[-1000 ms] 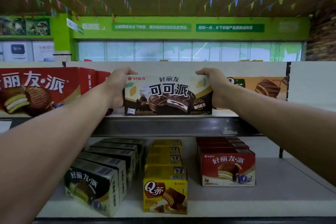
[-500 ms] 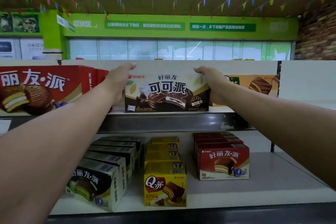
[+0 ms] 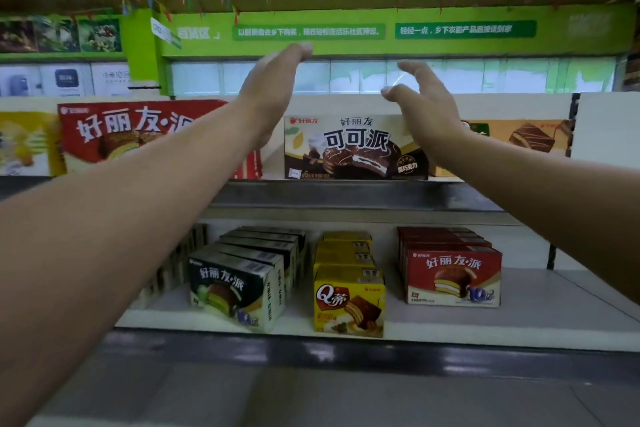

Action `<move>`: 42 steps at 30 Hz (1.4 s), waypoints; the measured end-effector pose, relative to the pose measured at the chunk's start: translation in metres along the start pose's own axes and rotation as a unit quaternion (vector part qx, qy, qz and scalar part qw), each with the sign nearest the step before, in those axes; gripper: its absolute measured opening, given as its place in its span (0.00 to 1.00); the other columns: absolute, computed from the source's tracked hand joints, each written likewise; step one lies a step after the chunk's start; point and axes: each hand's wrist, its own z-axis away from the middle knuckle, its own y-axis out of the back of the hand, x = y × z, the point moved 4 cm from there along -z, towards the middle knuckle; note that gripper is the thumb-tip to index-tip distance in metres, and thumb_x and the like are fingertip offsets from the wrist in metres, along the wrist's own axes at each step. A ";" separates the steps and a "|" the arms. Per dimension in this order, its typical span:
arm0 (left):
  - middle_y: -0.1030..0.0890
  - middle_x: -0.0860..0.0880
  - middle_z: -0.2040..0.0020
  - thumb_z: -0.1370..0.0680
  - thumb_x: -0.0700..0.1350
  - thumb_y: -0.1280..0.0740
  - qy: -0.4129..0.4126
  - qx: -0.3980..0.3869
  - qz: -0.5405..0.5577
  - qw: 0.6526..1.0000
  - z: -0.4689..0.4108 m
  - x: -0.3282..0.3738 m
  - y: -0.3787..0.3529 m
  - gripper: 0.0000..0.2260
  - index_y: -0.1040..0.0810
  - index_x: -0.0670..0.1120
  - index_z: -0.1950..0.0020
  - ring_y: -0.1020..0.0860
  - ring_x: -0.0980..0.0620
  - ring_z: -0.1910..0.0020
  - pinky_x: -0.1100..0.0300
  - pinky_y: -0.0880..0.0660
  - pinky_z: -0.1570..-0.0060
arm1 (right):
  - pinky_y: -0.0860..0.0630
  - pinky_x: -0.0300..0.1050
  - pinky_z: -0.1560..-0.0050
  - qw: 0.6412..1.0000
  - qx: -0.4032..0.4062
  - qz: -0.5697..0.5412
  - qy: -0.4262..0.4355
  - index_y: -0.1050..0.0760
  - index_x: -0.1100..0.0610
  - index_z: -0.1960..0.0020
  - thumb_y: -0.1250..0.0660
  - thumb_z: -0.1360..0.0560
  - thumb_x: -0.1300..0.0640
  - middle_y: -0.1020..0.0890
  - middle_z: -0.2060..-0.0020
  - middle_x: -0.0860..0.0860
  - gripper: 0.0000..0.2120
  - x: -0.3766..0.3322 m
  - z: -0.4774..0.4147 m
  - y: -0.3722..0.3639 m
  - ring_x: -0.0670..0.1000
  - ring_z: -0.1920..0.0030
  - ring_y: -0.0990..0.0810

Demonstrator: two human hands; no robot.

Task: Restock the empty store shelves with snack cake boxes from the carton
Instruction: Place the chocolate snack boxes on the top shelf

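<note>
The dark cocoa pie box [image 3: 349,149] stands on the upper shelf [image 3: 346,196], face to the front, its long axis running left to right along the shelf's edge; it lies below both hands and between them. The left hand [image 3: 273,94] hovers up and to the left of it, fingers straight and together, holding nothing; the right hand [image 3: 426,107] hangs over the box's upper right corner, fingers spread and loosely bent, also holding nothing, and looks the nearer of the two.

The box is flat printed cardboard with a glossy face and square corners; it looks light and stiff, easy to slide. A large red pie box [image 3: 138,135] sits to its left with a gap between them; an orange box [image 3: 519,139] sits just beside it on the right. The shelf lip is dull grey metal.

On the lower shelf [image 3: 536,319] stand rows of green-tea pie boxes [image 3: 232,291], yellow Q boxes [image 3: 348,302] and small red pie boxes [image 3: 453,277]. The carton is not in view; a next box would probably have to come from there.
</note>
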 end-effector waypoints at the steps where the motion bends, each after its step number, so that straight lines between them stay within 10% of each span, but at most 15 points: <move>1: 0.32 0.50 0.23 0.18 0.59 0.41 -0.005 -0.004 -0.005 1.000 0.006 0.007 0.004 0.24 0.31 0.50 0.24 0.35 0.52 0.28 0.55 0.40 0.35 | 0.36 0.48 0.32 1.000 -0.014 -0.001 0.019 0.34 0.48 0.25 0.35 0.21 0.50 0.32 0.25 0.48 0.25 -0.007 0.004 -0.004 0.49 0.28 0.35; 10: 0.26 0.50 0.30 0.19 0.61 0.42 -0.030 0.033 -0.067 0.997 0.065 0.043 0.051 0.24 0.28 0.50 0.28 0.31 0.54 0.31 0.51 0.40 0.31 | 0.27 0.47 0.40 0.973 -0.204 -0.093 0.061 0.32 0.46 0.27 0.34 0.24 0.47 0.27 0.31 0.46 0.26 -0.043 0.057 -0.052 0.47 0.36 0.27; 21: 0.22 0.51 0.45 0.17 0.58 0.41 0.127 0.153 -0.050 0.979 0.188 0.000 0.096 0.14 0.22 0.51 0.40 0.26 0.54 0.33 0.54 0.38 0.29 | 0.32 0.55 0.28 0.910 -0.365 -0.193 0.040 0.30 0.43 0.28 0.31 0.32 0.41 0.26 0.30 0.45 0.32 -0.053 0.156 -0.117 0.48 0.30 0.28; 27: 0.26 0.47 0.27 0.16 0.57 0.42 0.188 0.235 -0.048 0.952 0.286 -0.035 0.139 0.22 0.28 0.49 0.25 0.33 0.51 0.24 0.56 0.41 0.27 | 0.33 0.55 0.27 0.873 -0.433 -0.226 0.011 0.33 0.43 0.25 0.32 0.25 0.47 0.31 0.27 0.44 0.29 -0.049 0.218 -0.159 0.48 0.26 0.33; 34: 0.26 0.51 0.28 0.16 0.58 0.42 0.264 0.278 -0.066 0.921 0.394 -0.085 0.171 0.23 0.30 0.49 0.24 0.30 0.56 0.29 0.54 0.40 0.24 | 0.37 0.50 0.26 0.836 -0.496 -0.234 -0.019 0.35 0.45 0.23 0.31 0.23 0.49 0.33 0.25 0.44 0.29 -0.033 0.307 -0.205 0.46 0.26 0.35; 42: 0.18 0.68 0.52 0.14 0.53 0.46 0.351 0.291 -0.053 0.888 0.493 -0.150 0.201 0.11 0.24 0.62 0.46 0.22 0.73 0.52 0.70 0.31 0.49 | 0.38 0.42 0.31 0.794 -0.563 -0.205 -0.108 0.35 0.48 0.23 0.31 0.22 0.49 0.33 0.25 0.45 0.30 -0.013 0.414 -0.278 0.47 0.25 0.35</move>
